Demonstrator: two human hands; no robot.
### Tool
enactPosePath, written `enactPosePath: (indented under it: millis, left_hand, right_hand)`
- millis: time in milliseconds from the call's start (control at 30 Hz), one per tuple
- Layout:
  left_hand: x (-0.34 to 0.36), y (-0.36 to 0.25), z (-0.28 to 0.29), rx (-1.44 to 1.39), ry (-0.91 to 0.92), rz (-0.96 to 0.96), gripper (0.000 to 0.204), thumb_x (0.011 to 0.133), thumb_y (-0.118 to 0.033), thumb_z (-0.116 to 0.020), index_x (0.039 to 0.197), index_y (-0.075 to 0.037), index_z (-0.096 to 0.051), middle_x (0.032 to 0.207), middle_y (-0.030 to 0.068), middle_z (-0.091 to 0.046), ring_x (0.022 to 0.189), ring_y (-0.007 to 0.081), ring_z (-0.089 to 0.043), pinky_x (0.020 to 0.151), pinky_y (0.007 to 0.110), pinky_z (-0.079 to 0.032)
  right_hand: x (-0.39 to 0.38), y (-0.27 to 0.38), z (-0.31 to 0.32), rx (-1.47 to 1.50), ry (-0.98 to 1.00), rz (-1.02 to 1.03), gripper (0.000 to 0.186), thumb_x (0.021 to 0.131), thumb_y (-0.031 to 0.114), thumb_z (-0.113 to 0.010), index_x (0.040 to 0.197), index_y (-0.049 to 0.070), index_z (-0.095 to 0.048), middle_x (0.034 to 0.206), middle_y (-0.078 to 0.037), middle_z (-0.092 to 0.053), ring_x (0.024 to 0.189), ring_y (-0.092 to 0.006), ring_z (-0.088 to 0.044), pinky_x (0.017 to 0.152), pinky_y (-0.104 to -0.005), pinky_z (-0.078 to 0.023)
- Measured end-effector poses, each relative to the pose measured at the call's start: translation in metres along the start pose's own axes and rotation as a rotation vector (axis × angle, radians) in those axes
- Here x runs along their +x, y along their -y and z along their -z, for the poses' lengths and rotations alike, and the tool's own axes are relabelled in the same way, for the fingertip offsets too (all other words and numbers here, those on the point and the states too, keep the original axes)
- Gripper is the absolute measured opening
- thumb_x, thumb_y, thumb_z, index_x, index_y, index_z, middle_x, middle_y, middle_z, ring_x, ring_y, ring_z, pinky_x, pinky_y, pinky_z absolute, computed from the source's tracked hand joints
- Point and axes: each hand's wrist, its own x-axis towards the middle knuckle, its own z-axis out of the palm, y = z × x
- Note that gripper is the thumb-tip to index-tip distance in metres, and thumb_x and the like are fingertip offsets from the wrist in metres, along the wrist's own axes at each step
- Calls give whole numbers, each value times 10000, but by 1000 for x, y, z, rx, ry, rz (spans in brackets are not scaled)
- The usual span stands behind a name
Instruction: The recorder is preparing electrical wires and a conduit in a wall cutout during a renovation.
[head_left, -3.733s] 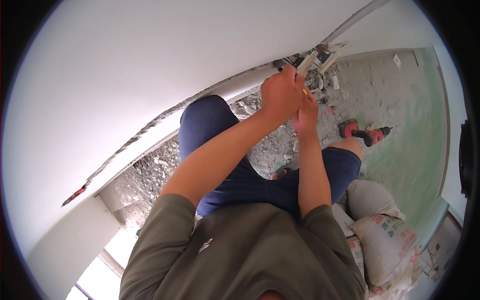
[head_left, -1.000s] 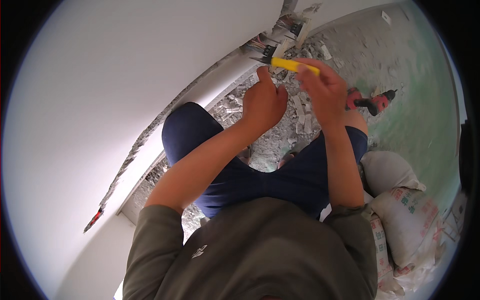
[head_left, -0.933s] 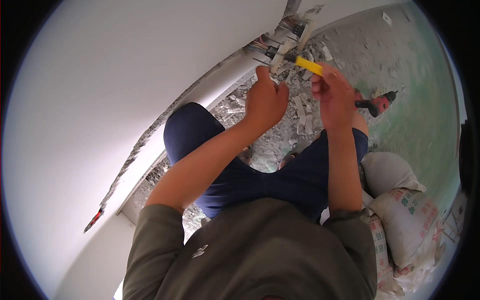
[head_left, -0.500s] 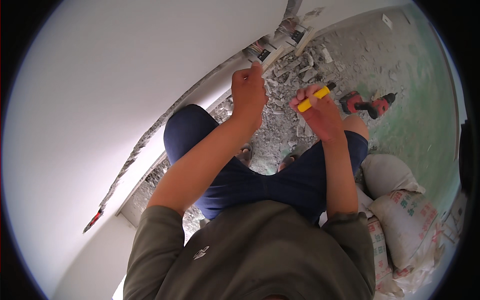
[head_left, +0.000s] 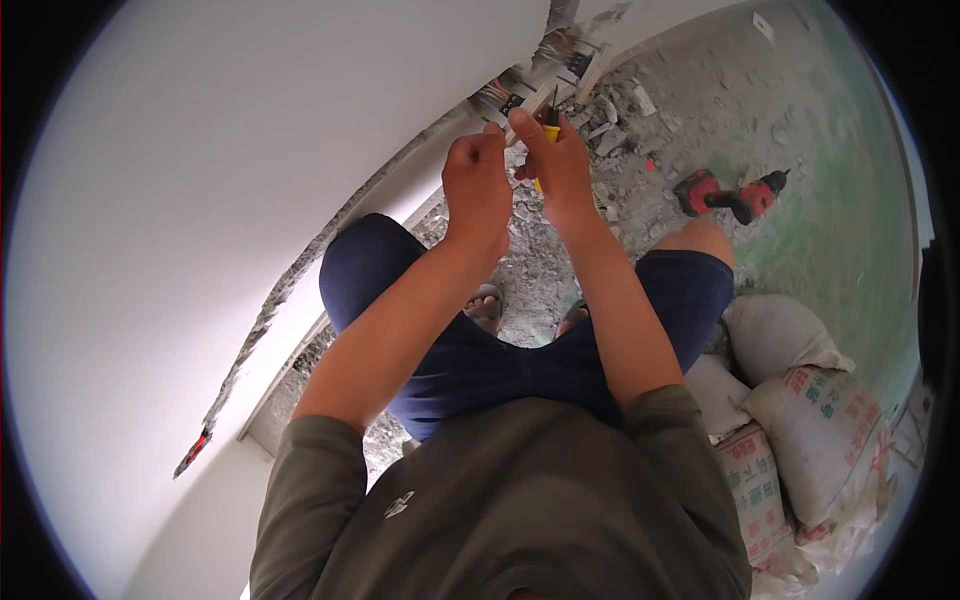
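Note:
My left hand [head_left: 477, 190] is closed in a fist just in front of the wall. Its thumb and finger pinch near the black socket block [head_left: 511, 104] with bundled wires behind it; whatever they hold is too small to make out. Beside it, my right hand [head_left: 560, 175] is wrapped round a yellow-and-black pen-shaped tool [head_left: 550, 131], its thin dark end pointing up, away from me. Fingers cover most of its yellow body. A second black block [head_left: 579, 65] with wires sits farther along the broken wall opening, next to a pale wooden strip [head_left: 595, 74].
Rubble [head_left: 535, 255] covers the floor between my feet and along the wall. To the right lies a red-and-black cordless drill [head_left: 738, 197]. Stuffed white sacks [head_left: 815, 440] are piled at the lower right. A red tool [head_left: 192, 454] is by the wall's far left end.
My right hand has moved left and away from me, next to my left hand, turning the yellow tool from slanting right to nearly upright. My left hand stays pinched, shifted slightly left.

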Motion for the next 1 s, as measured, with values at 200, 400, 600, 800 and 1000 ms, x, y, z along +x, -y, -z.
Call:
enactPosePath:
  millis: [200, 400, 600, 800, 1000]
  left_hand:
    - [-11, -11, -5, -94, 42, 127, 243, 951, -304, -615, 981, -76, -534, 749, -13, -459, 611, 89, -412, 538, 280, -374]
    - [-15, -13, -10, -26, 23, -2, 269, 949, -259, -615, 1020, -22, -510, 812, 39, -544, 674, 126, -536, 614, 292, -453]
    - [-11, 10, -8, 302, 82, -315, 229, 959, -179, -574, 1052, 2, -468, 839, 73, -578, 740, 149, -572, 676, 310, -469]
    - [-9, 12, -6, 481, 161, -458, 239, 971, -192, -552, 1061, 10, -459, 806, 141, -604, 732, 229, -616, 682, 363, -485]
    - [-9, 0, -3, 906, 106, -585, 258, 967, -252, -562, 982, -11, -473, 760, 151, -631, 687, 350, -650, 620, 442, -493]
  right_hand:
    - [14, 12, 8, -4, -24, -179, 462, 768, 414, -776, 937, 21, -600, 740, -9, -494, 539, -104, -519, 465, -276, -507]
    - [10, -8, -1, 320, 5, -264, 421, 758, 400, -767, 903, 47, -589, 710, -9, -494, 441, -98, -420, 446, -297, -488]
    - [16, -3, 3, 331, -33, -264, 418, 764, 401, -747, 906, 39, -593, 663, -11, -500, 441, -103, -431, 425, -278, -464]
    - [19, 4, 13, 161, 29, -281, 416, 770, 427, -728, 907, 53, -610, 768, -43, -575, 486, -104, -450, 435, -269, -419]
    - [24, -18, 16, 394, 80, -324, 388, 783, 457, -722, 907, 107, -609, 773, -15, -561, 505, -92, -413, 446, -238, -326]
